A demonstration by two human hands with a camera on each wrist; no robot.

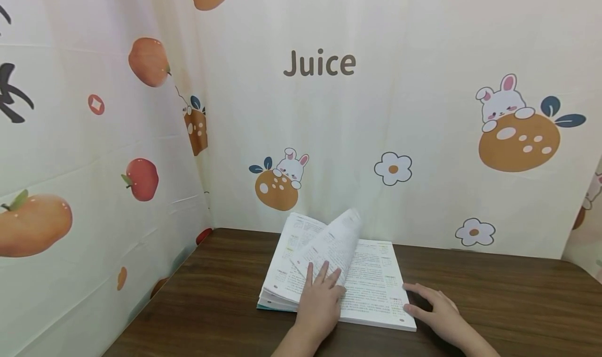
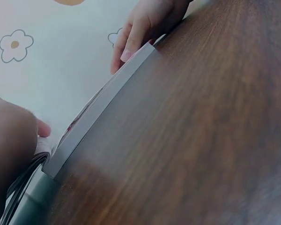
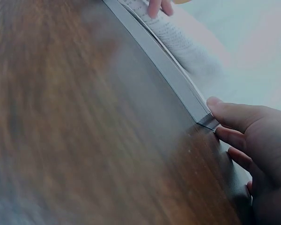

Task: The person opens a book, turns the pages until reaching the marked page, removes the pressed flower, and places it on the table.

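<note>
An open book of white printed pages lies on the table. One loose leaf stands raised and bent over the middle, its top corner blurred. My left hand rests across the book near the spine, fingers spread and touching the lower part of that leaf. At the book's right edge is my right hand, its thumb and index fingertip touching the side of the page block. In the right wrist view the right hand has its thumb at the book's near corner, with the other fingers loosely bent alongside.
The dark wooden table extends to both sides of the book. Behind it and on the left hang pale curtains printed with fruit, rabbits and flowers. The book's far edge lies close to the back curtain.
</note>
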